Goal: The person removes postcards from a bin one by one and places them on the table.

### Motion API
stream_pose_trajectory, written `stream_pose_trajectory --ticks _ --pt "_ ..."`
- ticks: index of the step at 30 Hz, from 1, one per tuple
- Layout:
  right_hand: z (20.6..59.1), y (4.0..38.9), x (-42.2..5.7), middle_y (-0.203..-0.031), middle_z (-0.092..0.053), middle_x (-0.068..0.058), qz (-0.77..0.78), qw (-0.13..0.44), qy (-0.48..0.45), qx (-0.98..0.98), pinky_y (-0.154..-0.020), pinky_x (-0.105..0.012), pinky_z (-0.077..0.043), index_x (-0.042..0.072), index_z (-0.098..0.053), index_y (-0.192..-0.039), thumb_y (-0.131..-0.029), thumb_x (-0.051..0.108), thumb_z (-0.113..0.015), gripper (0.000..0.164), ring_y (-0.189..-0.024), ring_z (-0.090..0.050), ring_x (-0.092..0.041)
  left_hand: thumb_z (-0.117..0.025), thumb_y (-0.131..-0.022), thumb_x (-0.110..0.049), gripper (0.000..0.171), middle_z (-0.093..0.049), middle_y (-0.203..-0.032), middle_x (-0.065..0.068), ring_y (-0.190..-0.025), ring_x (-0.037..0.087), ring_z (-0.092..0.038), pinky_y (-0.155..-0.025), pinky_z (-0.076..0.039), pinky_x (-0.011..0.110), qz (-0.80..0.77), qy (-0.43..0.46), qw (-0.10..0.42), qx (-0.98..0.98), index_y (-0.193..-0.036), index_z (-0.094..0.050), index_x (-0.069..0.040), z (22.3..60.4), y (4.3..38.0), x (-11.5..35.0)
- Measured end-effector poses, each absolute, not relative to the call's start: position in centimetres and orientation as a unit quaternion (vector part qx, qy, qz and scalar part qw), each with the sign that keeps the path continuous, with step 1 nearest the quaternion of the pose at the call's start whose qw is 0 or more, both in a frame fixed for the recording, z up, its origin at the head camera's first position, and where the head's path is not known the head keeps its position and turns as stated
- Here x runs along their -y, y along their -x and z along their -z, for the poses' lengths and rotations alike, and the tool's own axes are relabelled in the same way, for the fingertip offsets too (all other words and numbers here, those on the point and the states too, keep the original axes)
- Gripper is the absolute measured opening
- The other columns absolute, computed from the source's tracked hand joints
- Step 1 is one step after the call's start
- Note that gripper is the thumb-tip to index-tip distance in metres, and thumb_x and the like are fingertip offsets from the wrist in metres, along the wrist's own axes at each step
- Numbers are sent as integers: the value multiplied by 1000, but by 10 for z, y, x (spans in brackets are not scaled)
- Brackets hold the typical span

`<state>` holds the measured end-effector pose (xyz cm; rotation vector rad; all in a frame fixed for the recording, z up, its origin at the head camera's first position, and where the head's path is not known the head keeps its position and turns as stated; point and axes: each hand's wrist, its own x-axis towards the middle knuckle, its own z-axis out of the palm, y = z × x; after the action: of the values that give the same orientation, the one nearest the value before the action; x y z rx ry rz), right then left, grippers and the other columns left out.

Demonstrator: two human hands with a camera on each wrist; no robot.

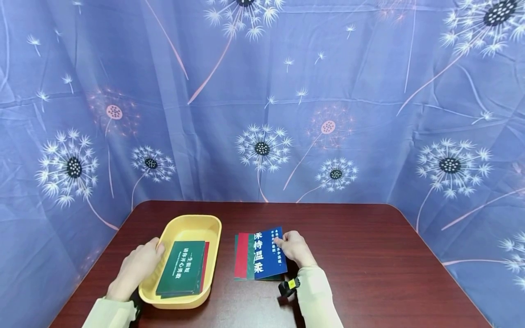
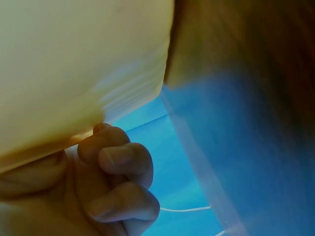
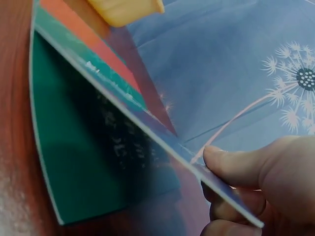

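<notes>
My left hand (image 1: pixel 137 268) grips the left rim of a yellow plastic tray (image 1: pixel 215 255); the left wrist view shows the fingers (image 2: pixel 125 157) curled at the tray's edge. Inside the tray lies a pile of cards, topped by a dark green card (image 1: pixel 180 273) with white lettering, a red card (image 1: pixel 206 257) peeking out. Right of the tray, my right hand (image 1: pixel 297 249) pinches the right edge of a blue card (image 1: pixel 266 262) printed with white characters. That card is tilted up at this edge, over a red card (image 1: pixel 241 255) and a green card (image 3: pixel 51 162) fanned beneath it.
Everything stands on a dark reddish-brown wooden table (image 1: pixel 381 264). Behind and beside it hangs a blue curtain (image 1: pixel 213 150) with dandelion prints. A black device with a yellow patch (image 1: pixel 290 285) sits at the right wrist.
</notes>
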<state>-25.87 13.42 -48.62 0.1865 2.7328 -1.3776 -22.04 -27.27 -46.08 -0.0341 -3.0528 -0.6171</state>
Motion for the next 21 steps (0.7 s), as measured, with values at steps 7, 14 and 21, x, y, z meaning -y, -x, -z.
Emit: stream_pose_trajectory --ticks 7,14,21 --pt "488 256 -131 -53 -28 2 365 12 -42 -930 -52 -30 -29 14 -34 -57 -93 25 -67 50 -51 -32 -16 -37 -103 -26 27 -56 -76 13 -66 30 -56 -56 -42 50 198 9 13 980 -98 -54 -5 460 219 272" --pt "487 255 -126 -60 -47 -4 300 29 -66 -951 -54 -36 -36 10 -51 -65 -92 30 -67 37 -56 -46 -20 -38 -102 -26 27 -55 -75 13 -66 29 -56 -56 -42 50 199 7 11 980 -98 -55 -5 461 219 272" --pt "485 256 -122 -78 -61 -10 267 30 -79 -960 -65 -44 -48 1 -68 -99 -92 30 -68 30 -67 -56 -24 -38 -103 -26 28 -55 -75 12 -66 29 -56 -56 -42 50 199 7 16 980 -99 -55 -5 461 219 273"
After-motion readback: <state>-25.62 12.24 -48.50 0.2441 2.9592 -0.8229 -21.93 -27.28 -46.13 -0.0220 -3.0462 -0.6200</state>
